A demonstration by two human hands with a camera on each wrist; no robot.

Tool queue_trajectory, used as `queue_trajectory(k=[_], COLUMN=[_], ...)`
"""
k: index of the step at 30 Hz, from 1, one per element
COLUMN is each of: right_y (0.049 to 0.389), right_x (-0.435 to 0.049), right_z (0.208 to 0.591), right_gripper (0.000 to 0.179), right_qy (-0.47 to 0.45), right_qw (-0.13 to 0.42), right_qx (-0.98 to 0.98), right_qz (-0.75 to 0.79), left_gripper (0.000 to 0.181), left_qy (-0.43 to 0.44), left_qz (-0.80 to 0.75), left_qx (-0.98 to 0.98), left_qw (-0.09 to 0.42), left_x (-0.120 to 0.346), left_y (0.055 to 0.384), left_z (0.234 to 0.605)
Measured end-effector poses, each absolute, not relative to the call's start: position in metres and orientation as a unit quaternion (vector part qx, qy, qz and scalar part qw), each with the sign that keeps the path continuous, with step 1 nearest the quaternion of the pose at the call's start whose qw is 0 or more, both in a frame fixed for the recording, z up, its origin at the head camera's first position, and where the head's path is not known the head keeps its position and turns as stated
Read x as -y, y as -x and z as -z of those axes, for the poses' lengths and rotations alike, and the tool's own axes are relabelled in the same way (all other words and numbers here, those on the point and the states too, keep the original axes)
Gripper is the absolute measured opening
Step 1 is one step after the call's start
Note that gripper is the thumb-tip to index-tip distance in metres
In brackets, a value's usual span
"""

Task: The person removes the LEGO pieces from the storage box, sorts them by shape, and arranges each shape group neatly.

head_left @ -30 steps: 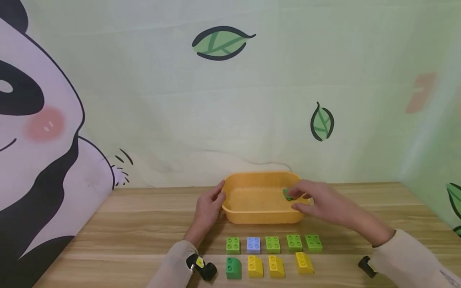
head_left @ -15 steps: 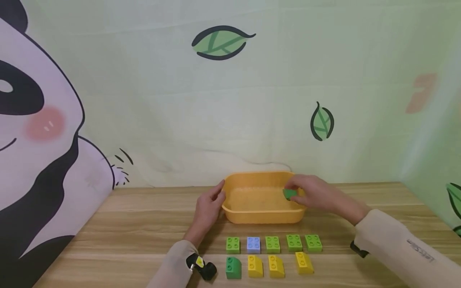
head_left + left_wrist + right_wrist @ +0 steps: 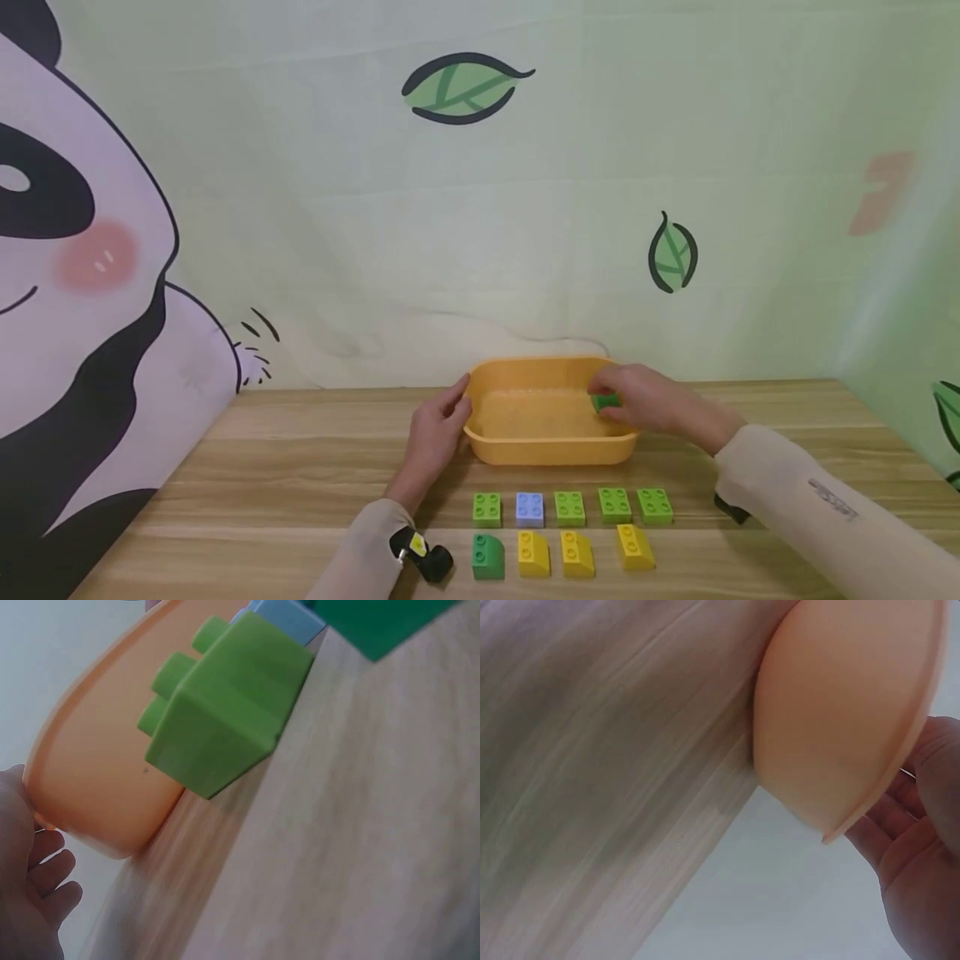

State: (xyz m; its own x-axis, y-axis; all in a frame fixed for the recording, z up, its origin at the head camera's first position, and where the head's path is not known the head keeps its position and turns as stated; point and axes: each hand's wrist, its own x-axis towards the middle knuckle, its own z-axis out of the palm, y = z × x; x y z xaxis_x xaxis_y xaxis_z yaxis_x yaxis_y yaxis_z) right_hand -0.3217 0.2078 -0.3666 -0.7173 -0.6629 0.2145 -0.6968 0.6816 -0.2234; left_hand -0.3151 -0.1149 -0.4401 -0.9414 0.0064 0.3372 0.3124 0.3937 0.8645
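A yellow-orange plastic basin (image 3: 551,452) stands at the back of the table. My left hand (image 3: 433,437) holds its left rim, with several fingers (image 3: 51,871) curled outside the wall in the left wrist view. Inside the basin's right end, my right hand (image 3: 660,407) pinches a dark green toy brick (image 3: 604,402) between thumb and fingers; the hand covers part of it. In the right wrist view the basin's wall (image 3: 840,712) hides the brick and the fingertips.
Two rows of toy bricks lie in front of the basin. The back row has light green bricks (image 3: 569,508) and a blue one (image 3: 529,509). In front are a dark green sloped brick (image 3: 487,557) and yellow sloped bricks (image 3: 533,554). A printed cloth wall (image 3: 525,250) rises behind.
My right hand has closed its thumb and fingers on the dark green brick in the basin, its forearm swinging left. My left hand stays at the rim.
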Motion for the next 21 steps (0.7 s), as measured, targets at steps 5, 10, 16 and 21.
queue_trajectory(k=[5, 10, 16, 21], right_y=[0.3265, 0.3311, 0.3313, 0.3307], right_x=[-0.2061, -0.2047, -0.2027, -0.2015], right_z=[0.3699, 0.3723, 0.3723, 0.3716], right_gripper=[0.021, 0.017, 0.018, 0.024], right_qy=[-0.366, -0.358, -0.348, -0.339], right_qw=[0.047, 0.039, 0.038, 0.04], right_qx=[0.921, 0.927, 0.932, 0.937], right_qz=[-0.125, -0.104, -0.094, -0.078], left_gripper=[0.044, 0.043, 0.044, 0.044], left_qy=[0.099, 0.104, 0.105, 0.109], left_qz=[0.543, 0.541, 0.54, 0.544], left_qx=[0.821, 0.82, 0.821, 0.818], left_qw=[0.145, 0.154, 0.155, 0.152], left_x=[0.1153, 0.1151, 0.1152, 0.115], left_y=[0.314, 0.3142, 0.3149, 0.3156], left_z=[0.4397, 0.4399, 0.4408, 0.4417])
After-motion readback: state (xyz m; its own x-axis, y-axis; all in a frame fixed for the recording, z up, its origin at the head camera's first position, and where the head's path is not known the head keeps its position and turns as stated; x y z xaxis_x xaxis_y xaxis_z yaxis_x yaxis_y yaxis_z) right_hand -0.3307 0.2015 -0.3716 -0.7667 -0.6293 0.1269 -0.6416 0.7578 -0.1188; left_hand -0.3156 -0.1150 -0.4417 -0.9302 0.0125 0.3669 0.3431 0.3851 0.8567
